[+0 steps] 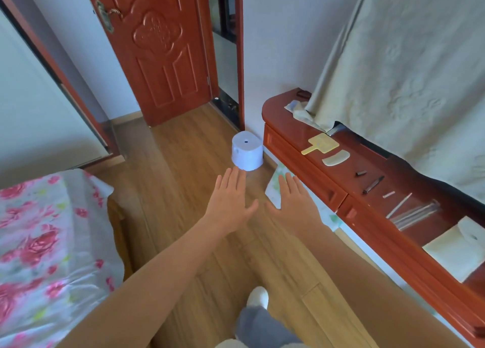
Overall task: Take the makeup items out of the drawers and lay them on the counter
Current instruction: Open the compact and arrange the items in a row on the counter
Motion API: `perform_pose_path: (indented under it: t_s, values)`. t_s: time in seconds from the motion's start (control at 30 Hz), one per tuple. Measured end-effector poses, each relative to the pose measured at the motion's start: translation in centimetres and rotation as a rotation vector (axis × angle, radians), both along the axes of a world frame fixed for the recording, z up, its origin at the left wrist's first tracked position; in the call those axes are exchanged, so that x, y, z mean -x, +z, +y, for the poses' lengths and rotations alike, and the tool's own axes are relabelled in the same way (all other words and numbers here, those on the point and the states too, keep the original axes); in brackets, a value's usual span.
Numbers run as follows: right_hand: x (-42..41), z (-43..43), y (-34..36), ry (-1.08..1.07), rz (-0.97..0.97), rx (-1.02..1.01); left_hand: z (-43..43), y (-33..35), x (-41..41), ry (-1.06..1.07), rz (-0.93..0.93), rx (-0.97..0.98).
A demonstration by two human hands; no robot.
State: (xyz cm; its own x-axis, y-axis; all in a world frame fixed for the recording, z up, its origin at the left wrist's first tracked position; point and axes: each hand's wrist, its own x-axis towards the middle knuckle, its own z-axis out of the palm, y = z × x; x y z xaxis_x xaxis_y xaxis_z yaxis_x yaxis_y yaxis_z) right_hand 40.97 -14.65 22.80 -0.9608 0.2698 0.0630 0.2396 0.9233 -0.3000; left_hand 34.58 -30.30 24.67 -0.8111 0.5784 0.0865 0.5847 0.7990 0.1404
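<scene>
My left hand [231, 199] and my right hand [295, 199] are stretched out side by side over the wooden floor, palms down, fingers straight, holding nothing. To the right runs the red-brown dresser counter [309, 135], with its drawers [301, 167] closed. On the counter lie a yellow hand mirror [320, 144], a pale curved comb [336, 158], a small dark stick [361, 173], a dark pencil [373, 185], a short pale stick [388, 194], several thin clear sticks [414, 213] and a white pad with a roll [462, 245].
A beige cloth [409, 66] covers the mirror above the counter. A white upturned stool [246, 150] stands on the floor by the wall. A bed with a floral sheet [44, 242] is at the left. A red-brown door [162, 51] stands ahead. My slippered foot [258, 297] is below.
</scene>
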Motion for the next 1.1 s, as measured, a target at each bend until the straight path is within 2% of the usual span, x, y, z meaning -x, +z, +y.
perform_pose_path:
  t_s: [0.17,0.3,0.5,0.73,0.87,1.1]
  values:
    - [5.2,2.1,0.3,-0.055,0.007,-0.026,2.5,0.1,6.6,-0.041,-0.014,-0.011]
    - [8.6,4.8,1.3,-0.178,0.031,0.004,5.2,0.9,12.0,-0.102,0.008,-0.046]
    - [10.5,8.7,2.1,-0.327,-0.018,-0.066,10.1,0.8,17.6,-0.235,0.007,-0.031]
    - [9.7,9.9,1.1,-0.589,-0.108,-0.017,15.9,-0.3,19.4,-0.518,-0.047,-0.015]
    - [9.4,9.9,0.8,-0.758,-0.099,0.019,18.7,-0.7,19.8,-0.702,-0.11,0.02]
    - [7.8,10.7,-0.4,-0.992,-0.097,0.084,24.0,-2.1,19.0,-0.936,-0.093,0.048]
